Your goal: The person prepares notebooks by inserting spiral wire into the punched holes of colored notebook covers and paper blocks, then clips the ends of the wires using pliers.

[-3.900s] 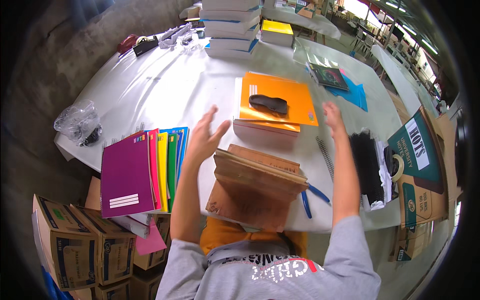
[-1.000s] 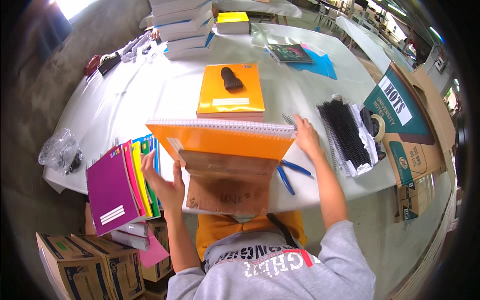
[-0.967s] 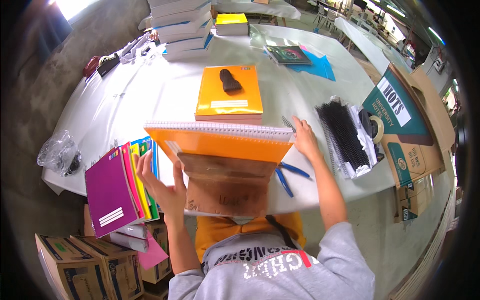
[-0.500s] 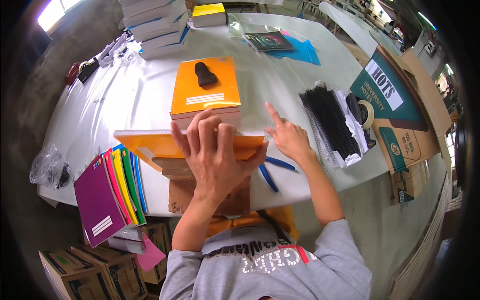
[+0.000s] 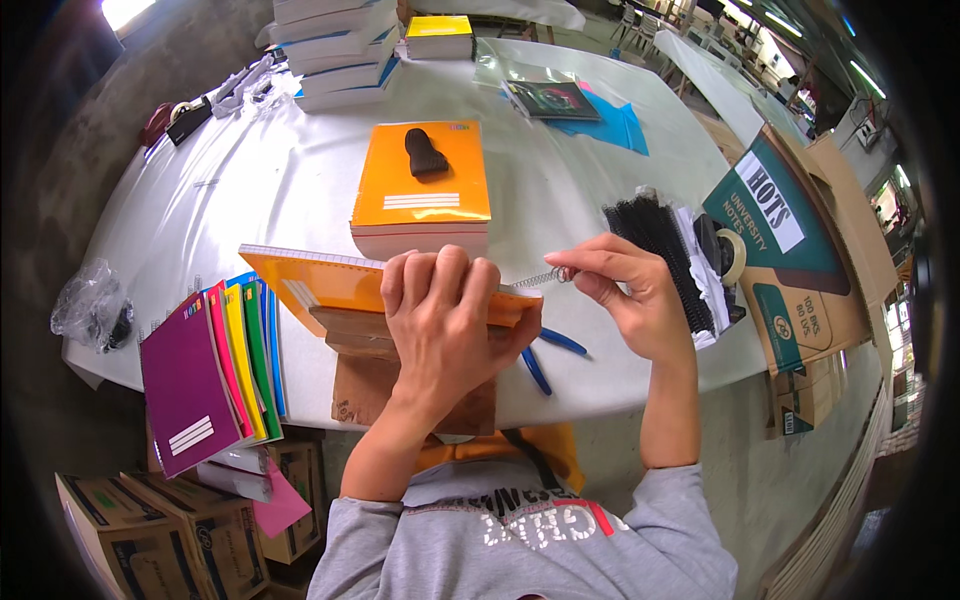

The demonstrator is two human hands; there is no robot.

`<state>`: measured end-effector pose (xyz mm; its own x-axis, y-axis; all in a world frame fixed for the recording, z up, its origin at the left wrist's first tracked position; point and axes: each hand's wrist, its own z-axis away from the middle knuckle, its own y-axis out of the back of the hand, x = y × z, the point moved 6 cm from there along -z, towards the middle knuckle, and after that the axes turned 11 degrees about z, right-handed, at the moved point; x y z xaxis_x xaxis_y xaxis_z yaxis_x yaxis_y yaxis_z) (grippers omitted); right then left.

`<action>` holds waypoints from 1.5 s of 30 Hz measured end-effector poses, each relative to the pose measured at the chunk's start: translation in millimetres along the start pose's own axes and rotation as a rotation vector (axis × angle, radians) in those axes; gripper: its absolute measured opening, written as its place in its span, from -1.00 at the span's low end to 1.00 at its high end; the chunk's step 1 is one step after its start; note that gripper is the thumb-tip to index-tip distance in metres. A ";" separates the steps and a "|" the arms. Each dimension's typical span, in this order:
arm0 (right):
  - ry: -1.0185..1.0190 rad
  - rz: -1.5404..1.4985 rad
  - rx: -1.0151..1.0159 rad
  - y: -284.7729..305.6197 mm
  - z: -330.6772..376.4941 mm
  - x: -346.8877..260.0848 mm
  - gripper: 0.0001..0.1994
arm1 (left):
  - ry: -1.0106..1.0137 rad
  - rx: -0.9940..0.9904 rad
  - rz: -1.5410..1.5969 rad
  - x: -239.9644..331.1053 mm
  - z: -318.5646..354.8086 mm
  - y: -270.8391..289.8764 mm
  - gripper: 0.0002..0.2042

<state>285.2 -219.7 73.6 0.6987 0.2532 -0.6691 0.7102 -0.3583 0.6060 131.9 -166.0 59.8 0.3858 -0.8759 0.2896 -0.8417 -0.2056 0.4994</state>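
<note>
My left hand (image 5: 437,320) is closed over an orange notebook (image 5: 335,285), fingers across its punched top edge. The notebook leans on a stepped wooden block (image 5: 362,385) at the table's near edge. At the notebook's right end, my right hand (image 5: 640,295) pinches a thin spiral binding coil (image 5: 537,281) between thumb and fingertips. The coil's other end meets the notebook's edge; how far it is threaded is hidden by my left hand. Blue-handled pliers (image 5: 537,370) lie just below, on the table. Beyond the notebook stands an orange notebook stack (image 5: 420,215) topped by a dark ribbed object (image 5: 426,153).
Black coils (image 5: 655,245) fill a holder at right, beside a tape roll (image 5: 733,255) and a large carton (image 5: 790,235). Colourful notebooks (image 5: 190,385) stand at the near left edge, with clear plastic (image 5: 85,305) beyond. A tall book stack (image 5: 340,75) rises at the back.
My right hand has gone from a pointing pose with the index finger stretched out to a pinch on the coil. My left hand keeps its hold on the notebook. The view has shifted slightly.
</note>
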 end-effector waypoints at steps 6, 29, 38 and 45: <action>0.125 0.156 -0.129 -12.0 -10.0 -12.4 -0.71 | -0.026 0.011 0.010 -4.6 4.1 -2.3 -0.58; -0.009 0.078 -0.353 -22.6 4.6 -15.9 -0.74 | 0.002 -0.105 -0.001 -7.4 6.8 -3.3 -0.58; 0.063 0.283 0.038 -6.2 12.4 -26.9 -0.71 | 0.037 0.030 0.096 -26.6 13.4 17.2 -0.55; -0.212 -0.144 -0.388 -16.3 0.7 5.7 -0.80 | 0.063 0.054 0.142 -25.4 11.9 19.7 -0.61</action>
<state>277.6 -213.1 59.7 0.5862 0.0723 -0.8069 0.8067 0.0399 0.5896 101.0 -152.9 52.5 0.2829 -0.8689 0.4061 -0.9078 -0.1059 0.4057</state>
